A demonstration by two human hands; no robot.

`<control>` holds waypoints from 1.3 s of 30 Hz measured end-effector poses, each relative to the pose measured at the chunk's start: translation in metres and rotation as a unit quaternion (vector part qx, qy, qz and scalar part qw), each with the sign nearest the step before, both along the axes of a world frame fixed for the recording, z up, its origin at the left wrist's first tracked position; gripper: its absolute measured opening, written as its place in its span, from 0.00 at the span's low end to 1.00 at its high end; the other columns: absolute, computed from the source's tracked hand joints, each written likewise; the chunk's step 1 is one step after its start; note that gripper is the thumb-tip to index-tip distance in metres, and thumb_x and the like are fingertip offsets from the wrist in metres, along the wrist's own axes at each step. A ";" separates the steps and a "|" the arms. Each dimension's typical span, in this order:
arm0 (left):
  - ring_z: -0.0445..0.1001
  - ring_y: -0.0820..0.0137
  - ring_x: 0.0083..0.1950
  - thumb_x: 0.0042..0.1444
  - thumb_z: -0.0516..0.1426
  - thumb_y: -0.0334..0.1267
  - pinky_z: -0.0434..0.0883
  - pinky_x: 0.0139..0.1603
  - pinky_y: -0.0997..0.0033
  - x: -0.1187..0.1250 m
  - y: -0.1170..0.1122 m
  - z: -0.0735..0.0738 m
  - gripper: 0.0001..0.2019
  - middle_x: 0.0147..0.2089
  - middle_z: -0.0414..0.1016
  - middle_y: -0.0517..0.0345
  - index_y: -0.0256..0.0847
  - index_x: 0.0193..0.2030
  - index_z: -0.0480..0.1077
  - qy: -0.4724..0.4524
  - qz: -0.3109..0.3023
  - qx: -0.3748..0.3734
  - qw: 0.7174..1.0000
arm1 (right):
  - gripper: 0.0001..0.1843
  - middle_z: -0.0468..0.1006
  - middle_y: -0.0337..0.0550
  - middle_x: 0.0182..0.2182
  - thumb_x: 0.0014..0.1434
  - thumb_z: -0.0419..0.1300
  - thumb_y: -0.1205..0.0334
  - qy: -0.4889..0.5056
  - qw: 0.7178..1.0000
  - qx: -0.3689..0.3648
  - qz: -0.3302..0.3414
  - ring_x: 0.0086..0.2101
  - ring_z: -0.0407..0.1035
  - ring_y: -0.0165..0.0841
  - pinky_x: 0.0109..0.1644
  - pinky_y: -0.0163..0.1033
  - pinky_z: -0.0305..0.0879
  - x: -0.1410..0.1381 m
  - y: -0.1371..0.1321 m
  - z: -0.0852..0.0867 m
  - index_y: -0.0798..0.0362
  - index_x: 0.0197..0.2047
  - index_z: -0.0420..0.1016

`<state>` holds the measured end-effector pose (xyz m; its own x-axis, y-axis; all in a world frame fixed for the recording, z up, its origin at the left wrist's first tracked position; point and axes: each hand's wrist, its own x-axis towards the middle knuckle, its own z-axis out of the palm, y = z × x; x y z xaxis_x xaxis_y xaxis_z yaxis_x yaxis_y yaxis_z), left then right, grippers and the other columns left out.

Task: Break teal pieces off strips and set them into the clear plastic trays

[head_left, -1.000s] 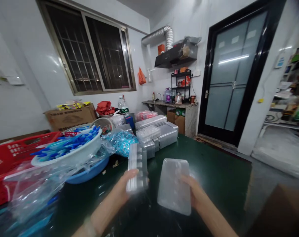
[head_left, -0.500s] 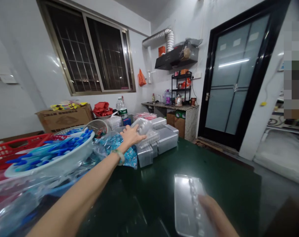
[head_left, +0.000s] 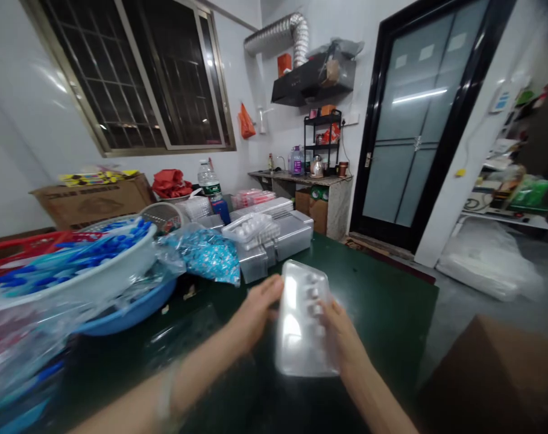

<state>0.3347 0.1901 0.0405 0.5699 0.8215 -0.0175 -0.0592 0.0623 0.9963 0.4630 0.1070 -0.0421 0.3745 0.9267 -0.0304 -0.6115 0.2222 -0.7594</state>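
Observation:
Both my hands hold one clear plastic blister tray (head_left: 303,319) upright over the dark green table (head_left: 391,301). My left hand (head_left: 255,310) grips its left edge with curled fingers. Its right side is held by my right hand (head_left: 341,337), fingers wrapped behind it. Beyond it stands a stack of the same clear trays (head_left: 274,238), with one loose tray lying on top.
To the left a white basin of blue pens (head_left: 70,265) sits in a blue basin, beside a bag of blue bits (head_left: 205,256) and a red crate (head_left: 11,250). A cardboard box (head_left: 93,199) and water bottle (head_left: 209,181) stand behind. A glass door (head_left: 418,120) is at right.
My left hand drew back from the tray stack, leaving its tray there, and came to the tray in my right hand, which rose to the middle.

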 end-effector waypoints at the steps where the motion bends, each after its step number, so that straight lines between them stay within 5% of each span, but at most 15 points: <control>1: 0.70 0.58 0.43 0.48 0.53 0.54 0.64 0.45 0.59 -0.009 -0.016 -0.007 0.25 0.42 0.74 0.45 0.33 0.44 0.69 -0.049 -0.059 -0.125 0.989 | 0.17 0.72 0.40 0.27 0.50 0.60 0.55 -0.022 1.000 0.012 0.012 0.23 0.66 0.28 0.27 0.33 0.62 -0.011 0.004 0.007 0.53 0.43 0.69; 3: 0.73 0.62 0.35 0.49 0.51 0.56 0.67 0.40 0.62 -0.029 -0.039 -0.013 0.26 0.35 0.75 0.48 0.32 0.40 0.70 -0.138 -0.090 -0.274 0.947 | 0.18 0.72 0.41 0.29 0.51 0.58 0.53 -0.099 0.994 0.030 0.029 0.25 0.65 0.29 0.28 0.35 0.62 -0.034 0.012 0.017 0.53 0.44 0.69; 5: 0.72 0.65 0.30 0.48 0.51 0.57 0.67 0.35 0.65 -0.051 -0.050 -0.011 0.26 0.30 0.75 0.50 0.32 0.37 0.70 -0.206 -0.081 -0.340 0.914 | 0.18 0.72 0.43 0.32 0.51 0.58 0.53 -0.213 0.976 0.037 0.004 0.29 0.66 0.31 0.33 0.37 0.63 -0.055 0.018 0.023 0.53 0.44 0.69; 9: 0.73 0.63 0.30 0.48 0.52 0.56 0.67 0.35 0.63 -0.095 -0.061 -0.004 0.25 0.29 0.75 0.50 0.33 0.38 0.70 -0.248 -0.018 -0.326 0.912 | 0.20 0.69 0.47 0.39 0.45 0.62 0.57 -0.422 0.894 0.037 -0.144 0.40 0.62 0.37 0.45 0.43 0.60 -0.088 0.016 0.033 0.54 0.43 0.70; 11: 0.74 0.63 0.31 0.49 0.53 0.53 0.67 0.36 0.63 -0.114 -0.069 -0.001 0.22 0.30 0.76 0.51 0.33 0.37 0.70 -0.258 0.025 -0.299 0.918 | 0.19 0.69 0.47 0.39 0.47 0.60 0.58 -0.438 0.882 0.061 -0.165 0.39 0.63 0.37 0.44 0.43 0.61 -0.105 0.004 0.043 0.53 0.43 0.70; 13: 0.74 0.64 0.29 0.50 0.52 0.51 0.68 0.34 0.64 -0.128 -0.077 0.000 0.20 0.29 0.76 0.51 0.34 0.35 0.70 -0.257 0.042 -0.271 0.927 | 0.15 0.71 0.45 0.33 0.50 0.58 0.58 -0.398 0.909 0.091 -0.082 0.32 0.66 0.33 0.36 0.39 0.64 -0.121 -0.012 0.057 0.53 0.42 0.69; 15: 0.73 0.64 0.24 0.50 0.51 0.52 0.67 0.29 0.65 -0.139 -0.086 0.000 0.21 0.23 0.74 0.51 0.33 0.30 0.71 -0.240 0.028 -0.244 0.939 | 0.13 0.72 0.40 0.25 0.52 0.57 0.56 -0.351 0.927 0.103 0.087 0.21 0.65 0.28 0.23 0.33 0.62 -0.137 -0.028 0.068 0.54 0.39 0.70; 18: 0.69 0.63 0.17 0.47 0.50 0.57 0.65 0.23 0.65 -0.149 -0.100 -0.003 0.25 0.13 0.68 0.51 0.34 0.18 0.68 -0.196 -0.008 -0.206 0.959 | 0.13 0.70 0.35 0.18 0.49 0.60 0.54 -0.319 0.904 0.093 0.269 0.13 0.60 0.23 0.13 0.28 0.51 -0.156 -0.042 0.077 0.56 0.30 0.69; 27: 0.69 0.65 0.17 0.47 0.48 0.59 0.64 0.21 0.69 -0.169 -0.122 -0.007 0.30 0.11 0.67 0.47 0.34 0.10 0.65 -0.164 -0.009 -0.151 0.975 | 0.15 0.71 0.36 0.17 0.46 0.62 0.54 -0.269 0.888 0.075 0.366 0.12 0.61 0.23 0.11 0.26 0.51 -0.178 -0.049 0.074 0.58 0.24 0.67; 39: 0.68 0.66 0.16 0.46 0.47 0.61 0.66 0.23 0.68 -0.188 -0.123 -0.016 0.32 0.10 0.66 0.48 0.32 0.13 0.69 -0.154 0.037 -0.188 0.969 | 0.14 0.71 0.36 0.18 0.48 0.60 0.54 -0.258 0.873 0.077 0.407 0.13 0.62 0.22 0.12 0.25 0.52 -0.194 -0.048 0.072 0.58 0.25 0.67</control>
<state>0.1471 0.0666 0.0246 0.5352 0.8290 -0.1622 -0.3678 0.4015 0.8388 0.2686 0.0592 0.0303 -0.4823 0.8707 0.0964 -0.2008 -0.0028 -0.9796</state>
